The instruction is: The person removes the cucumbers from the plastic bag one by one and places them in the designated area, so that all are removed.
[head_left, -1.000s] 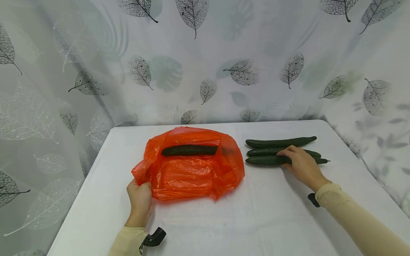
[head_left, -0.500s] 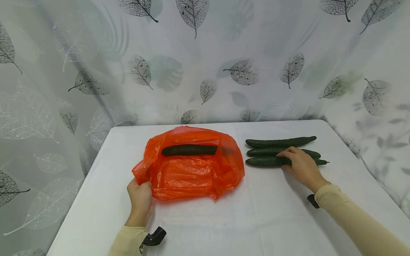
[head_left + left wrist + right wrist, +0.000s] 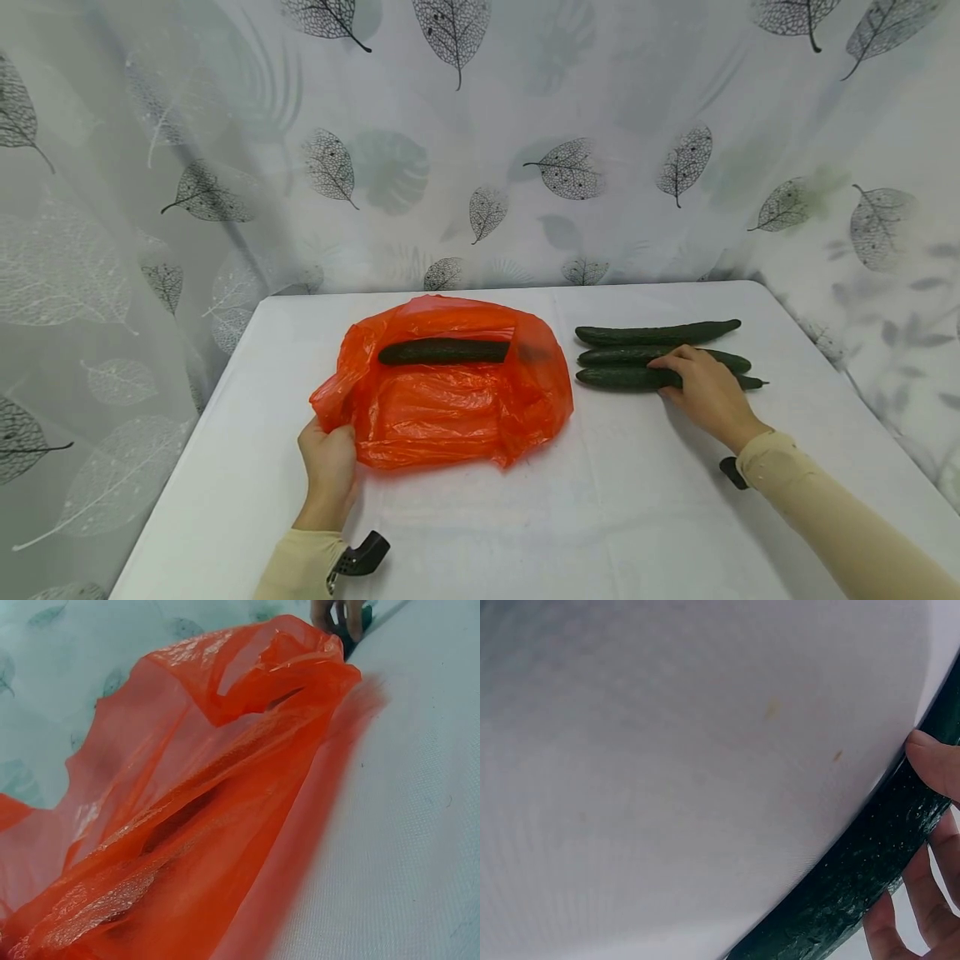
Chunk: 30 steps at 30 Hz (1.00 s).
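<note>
Basically pick-up step, I'd say: right hand [image 3: 708, 396] pinches nearest cucumber [image 3: 618, 379] of three, toward the tabletop's [image 3: 510, 533] far-right corner; left hand [image 3: 327, 471] grips red bag [image 3: 435, 421], near far edge. Next move probably calls for a clean lift, neighbouring cucumber [image 3: 615, 357] undisturbed.

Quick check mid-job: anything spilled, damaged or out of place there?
A yellowish mark and a brownish mark stand out against the white table, near the cucumber that the right hand grips. I can't tell whether they're stains or crumbs. Nothing else looks odd.
</note>
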Available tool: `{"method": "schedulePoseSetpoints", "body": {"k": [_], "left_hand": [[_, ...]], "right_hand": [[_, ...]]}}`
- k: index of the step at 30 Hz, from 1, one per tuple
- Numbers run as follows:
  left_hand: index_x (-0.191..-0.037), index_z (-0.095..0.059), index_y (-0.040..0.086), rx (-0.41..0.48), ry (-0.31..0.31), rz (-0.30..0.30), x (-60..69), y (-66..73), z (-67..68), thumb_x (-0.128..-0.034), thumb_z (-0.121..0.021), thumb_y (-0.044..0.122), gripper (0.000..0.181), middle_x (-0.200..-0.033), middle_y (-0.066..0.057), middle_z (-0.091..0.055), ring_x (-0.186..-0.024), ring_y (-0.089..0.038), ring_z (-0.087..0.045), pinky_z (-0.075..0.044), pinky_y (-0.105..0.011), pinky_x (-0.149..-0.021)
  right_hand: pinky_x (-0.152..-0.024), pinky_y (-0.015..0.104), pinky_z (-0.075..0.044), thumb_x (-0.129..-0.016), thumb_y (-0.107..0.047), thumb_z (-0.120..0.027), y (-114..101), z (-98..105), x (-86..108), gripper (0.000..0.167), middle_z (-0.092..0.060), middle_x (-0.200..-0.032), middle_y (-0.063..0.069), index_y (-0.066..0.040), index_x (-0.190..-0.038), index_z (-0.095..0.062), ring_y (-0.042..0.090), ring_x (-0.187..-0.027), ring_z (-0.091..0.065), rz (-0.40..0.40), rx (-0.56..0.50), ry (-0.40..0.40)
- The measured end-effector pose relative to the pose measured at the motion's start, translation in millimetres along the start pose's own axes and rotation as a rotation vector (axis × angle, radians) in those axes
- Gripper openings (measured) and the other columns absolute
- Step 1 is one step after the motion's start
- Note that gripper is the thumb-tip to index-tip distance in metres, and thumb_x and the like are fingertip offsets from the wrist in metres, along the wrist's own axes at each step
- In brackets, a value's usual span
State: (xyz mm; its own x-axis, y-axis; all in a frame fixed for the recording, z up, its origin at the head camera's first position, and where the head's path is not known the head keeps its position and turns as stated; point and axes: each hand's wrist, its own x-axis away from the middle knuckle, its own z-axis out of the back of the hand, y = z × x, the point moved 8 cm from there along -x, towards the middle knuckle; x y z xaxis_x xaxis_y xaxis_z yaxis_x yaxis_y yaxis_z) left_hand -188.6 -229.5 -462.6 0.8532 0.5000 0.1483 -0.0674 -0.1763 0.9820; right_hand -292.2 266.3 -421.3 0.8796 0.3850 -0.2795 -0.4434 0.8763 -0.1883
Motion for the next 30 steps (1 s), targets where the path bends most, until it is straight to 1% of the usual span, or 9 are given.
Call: {"method": "schedulePoseSetpoints", "body": {"k": [7,10,12,16,18,21,25,30], "left_hand": [[-0.145,-0.045,-0.009,-0.004,0.003,0.001,-0.4,-0.3,-0.1,-0.0872,-0.032,-0.011,0.059,-0.142,-0.015,-0.05,-0.12,-0.026,-0.049,-0.05,-0.017,-0.089],[-0.145,-0.045,-0.009,0.001,-0.001,-0.001,-0.1,-0.1,0.1,-0.0872,-0.032,-0.012,0.059,-0.143,-0.016,-0.05,-0.121,-0.026,-0.049,-0.05,-0.017,-0.089],[-0.146,-0.044,-0.008,0.002,-0.003,0.001,0.4,-0.1,0.3,-0.0877,-0.032,-0.011,0.059,-0.143,-0.015,-0.05,-0.122,-0.026,-0.049,-0.05,-0.018,-0.09],[-0.145,-0.045,-0.008,0.009,-0.001,-0.002,0.7,0.5,0.3,-0.0883,-0.032,-0.011,0.058,-0.142,-0.015,-0.05,-0.121,-0.026,-0.049,-0.05,-0.018,-0.091],[-0.145,-0.045,-0.008,0.008,0.0,-0.005,0.9,0.7,0.5,-0.0886,-0.032,-0.011,0.058,-0.142,-0.015,-0.05,-0.12,-0.026,-0.049,-0.05,-0.018,-0.091],[-0.145,-0.045,-0.007,0.007,-0.001,-0.01,1.4,1.3,0.7,-0.0891,-0.032,-0.011,0.058,-0.142,-0.015,-0.05,-0.12,-0.025,-0.049,-0.049,-0.018,-0.093],[-0.147,-0.044,-0.006,-0.003,-0.006,-0.009,1.8,1.0,1.2,-0.0904,-0.032,-0.01,0.058,-0.143,-0.014,-0.049,-0.122,-0.025,-0.048,-0.049,-0.02,-0.095],[-0.148,-0.043,-0.005,-0.022,-0.001,0.01,1.4,-1.2,1.9,-0.0913,-0.033,-0.009,0.057,-0.144,-0.013,-0.049,-0.122,-0.025,-0.048,-0.05,-0.02,-0.095]], "right_hand": [[-0.076,0.058,-0.05,-0.077,-0.003,-0.084,2,0,-0.2,0.043,-0.063,-0.109,0.017,-0.004,-0.118,-0.072,0.043,-0.097,-0.06,-0.018,-0.004,-0.02],[-0.077,0.058,-0.05,-0.077,-0.006,-0.085,3,2,-1.5,0.043,-0.063,-0.11,0.016,-0.004,-0.118,-0.072,0.044,-0.097,-0.06,-0.028,-0.015,-0.018],[-0.079,0.059,-0.049,-0.078,-0.012,-0.086,2,5,-3.1,0.044,-0.063,-0.11,0.015,-0.004,-0.118,-0.072,0.043,-0.098,-0.06,-0.034,-0.034,-0.013],[-0.086,0.06,-0.047,-0.083,-0.034,-0.083,-3,13,-6.3,0.046,-0.062,-0.11,0.013,-0.006,-0.118,-0.072,0.042,-0.102,-0.059,-0.059,-0.073,0.009],[-0.089,0.061,-0.045,-0.086,-0.044,-0.078,-7,17,-8.3,0.05,-0.062,-0.113,0.013,-0.007,-0.119,-0.072,0.043,-0.107,-0.057,-0.076,-0.088,0.015],[-0.093,0.063,-0.043,-0.089,-0.051,-0.072,-15,20,-12.3,0.054,-0.062,-0.118,0.014,-0.008,-0.121,-0.071,0.044,-0.113,-0.055,-0.093,-0.103,0.019],[-0.096,0.061,-0.042,-0.09,-0.053,-0.07,-31,23,-19.8,0.055,-0.063,-0.119,0.011,-0.01,-0.124,-0.071,0.04,-0.116,-0.054,-0.087,-0.133,0.044],[-0.097,0.057,-0.043,-0.088,-0.053,-0.072,-57,28,-28.5,0.058,-0.061,-0.118,0.009,-0.01,-0.127,-0.068,0.036,-0.111,-0.055,-0.038,-0.172,0.083]]}}
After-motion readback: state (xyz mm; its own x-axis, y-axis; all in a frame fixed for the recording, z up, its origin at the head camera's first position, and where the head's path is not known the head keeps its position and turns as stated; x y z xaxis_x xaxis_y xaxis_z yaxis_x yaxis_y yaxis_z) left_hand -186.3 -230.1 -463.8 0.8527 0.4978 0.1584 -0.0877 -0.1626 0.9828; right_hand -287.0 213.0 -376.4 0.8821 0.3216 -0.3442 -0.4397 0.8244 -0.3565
